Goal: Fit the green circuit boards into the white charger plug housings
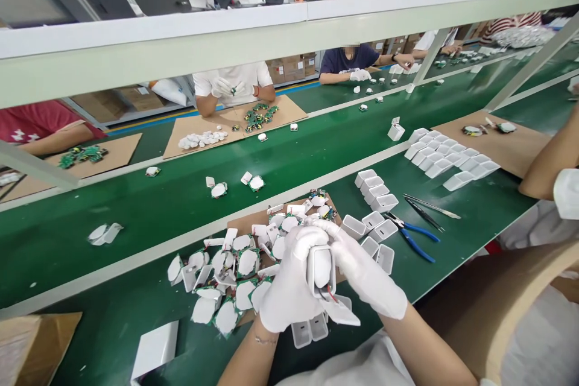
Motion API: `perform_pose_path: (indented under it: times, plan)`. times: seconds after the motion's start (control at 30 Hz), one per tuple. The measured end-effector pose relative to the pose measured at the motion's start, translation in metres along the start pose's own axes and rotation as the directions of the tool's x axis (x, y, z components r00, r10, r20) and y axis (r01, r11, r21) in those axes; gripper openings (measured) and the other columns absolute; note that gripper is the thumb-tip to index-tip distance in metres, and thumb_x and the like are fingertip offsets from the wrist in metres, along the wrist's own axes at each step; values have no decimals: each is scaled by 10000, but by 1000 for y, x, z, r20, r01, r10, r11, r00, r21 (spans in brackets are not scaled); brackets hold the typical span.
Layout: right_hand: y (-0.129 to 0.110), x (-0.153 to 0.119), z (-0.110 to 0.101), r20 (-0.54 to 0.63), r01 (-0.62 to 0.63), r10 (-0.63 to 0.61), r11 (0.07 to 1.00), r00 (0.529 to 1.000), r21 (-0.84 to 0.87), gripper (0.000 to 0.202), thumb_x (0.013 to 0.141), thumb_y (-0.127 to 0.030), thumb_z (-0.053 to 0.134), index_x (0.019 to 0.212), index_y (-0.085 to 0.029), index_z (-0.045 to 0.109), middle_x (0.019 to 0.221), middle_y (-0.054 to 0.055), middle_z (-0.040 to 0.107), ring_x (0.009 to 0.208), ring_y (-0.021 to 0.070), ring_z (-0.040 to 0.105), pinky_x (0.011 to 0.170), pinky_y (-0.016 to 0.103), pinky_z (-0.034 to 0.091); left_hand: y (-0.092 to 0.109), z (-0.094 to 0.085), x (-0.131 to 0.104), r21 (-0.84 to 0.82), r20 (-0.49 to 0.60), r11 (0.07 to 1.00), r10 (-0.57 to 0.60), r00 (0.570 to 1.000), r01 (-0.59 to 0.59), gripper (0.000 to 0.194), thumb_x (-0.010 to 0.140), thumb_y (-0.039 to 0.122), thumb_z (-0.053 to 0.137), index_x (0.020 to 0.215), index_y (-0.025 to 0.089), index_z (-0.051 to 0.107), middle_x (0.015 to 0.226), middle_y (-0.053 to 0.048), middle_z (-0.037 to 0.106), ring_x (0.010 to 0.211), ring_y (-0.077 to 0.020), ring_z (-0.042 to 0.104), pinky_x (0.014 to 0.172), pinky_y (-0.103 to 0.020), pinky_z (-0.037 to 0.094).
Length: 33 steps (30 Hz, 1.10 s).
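Observation:
Both of my hands wear white gloves. My left hand [292,280] is closed around a small white plastic case [310,274], its open side facing me. A round white pad [322,268] sits inside it, with red and black wires running down to a white flap [341,312] that hangs out. My right hand [362,271] grips the far right side of the same case, its fingertips partly hidden. To the left lies a heap of green circuit boards with white pads [246,262]. More empty white cases [302,334] stand below and right of my hands.
Blue-handled pliers [414,236] and tweezers [424,212] lie right on the green bench. Rows of white cases [441,148] stand beyond. A belt [289,160] carries scattered boards. Co-workers [233,81] sit opposite. A shelf [271,33] crosses above; a white box [154,350] lies front left.

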State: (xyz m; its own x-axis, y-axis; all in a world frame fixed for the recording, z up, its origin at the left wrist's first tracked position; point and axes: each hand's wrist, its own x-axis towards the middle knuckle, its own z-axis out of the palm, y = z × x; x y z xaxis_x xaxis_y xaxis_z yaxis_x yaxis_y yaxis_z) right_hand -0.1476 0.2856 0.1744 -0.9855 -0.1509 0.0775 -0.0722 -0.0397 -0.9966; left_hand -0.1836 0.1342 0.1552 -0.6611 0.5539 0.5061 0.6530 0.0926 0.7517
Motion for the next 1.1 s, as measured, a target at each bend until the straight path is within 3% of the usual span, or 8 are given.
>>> perform_pose_path:
  times: [0.13,0.27,0.37,0.43,0.67,0.77,0.83,1.1]
  plan:
    - [2,1,4,-15,-15,16,999,1000,51,617,896,-549,596,1411,-242,451,1434,104,523,1340,275,485,1163,460,361,1,0,0,35,-10,998,49,999,-49,612,663,155,669,1213,253,419,1162,-95,502,1103,-301,524,958,-522,450]
    - [3,-3,-4,57,-40,35,995,998,94,583,952,-575,473,1437,-252,444,1517,93,444,1419,272,391,1205,479,279,0,-2,0,-38,-6,999,-23,1000,23,610,661,203,672,1221,249,432,1180,-95,487,1129,-310,514,979,-534,443]
    - [-2,-7,-11,99,-53,53,999,994,-1,572,971,-473,501,1485,-254,377,1574,70,359,1475,257,283,1228,478,220,2,-4,-1,26,-13,999,-18,1000,19,612,660,195,665,1221,252,428,1188,-98,496,1120,-311,514,964,-531,448]
    - [-8,-12,-13,65,-60,66,993,996,-101,629,930,-346,595,1500,-255,343,1561,78,382,1450,273,339,1202,486,295,4,-5,-1,121,-20,993,8,1000,-5,602,675,184,657,1224,249,420,1184,-105,509,1101,-307,516,949,-527,450]
    - [-29,-23,-10,-51,-111,100,935,994,-338,418,821,-89,572,1205,-247,614,1112,34,726,1041,239,688,930,381,556,9,-8,0,294,-75,956,42,996,-18,512,696,161,631,1168,214,440,1137,-105,515,1079,-287,513,951,-486,456]
    - [-33,-21,-7,4,-86,96,909,995,-407,196,813,-86,549,869,-226,675,869,-15,739,825,190,688,804,310,543,11,-8,0,344,-77,939,61,995,-31,496,716,149,623,1171,205,433,1128,-105,518,1071,-278,499,956,-473,450]
    - [-33,-19,-5,1,-105,119,883,993,-457,196,805,-81,523,742,-214,653,770,-33,721,736,165,657,736,282,513,11,-8,1,368,-71,929,79,994,-47,490,729,146,621,1180,194,436,1136,-108,516,1074,-274,488,962,-463,445]
    - [-35,-18,0,-99,-193,165,845,981,-499,219,733,-76,483,663,-191,656,660,-13,686,629,152,605,639,264,474,11,-9,0,413,-41,903,146,989,-116,475,721,118,598,1172,150,452,1119,-116,507,1044,-273,460,947,-454,418]
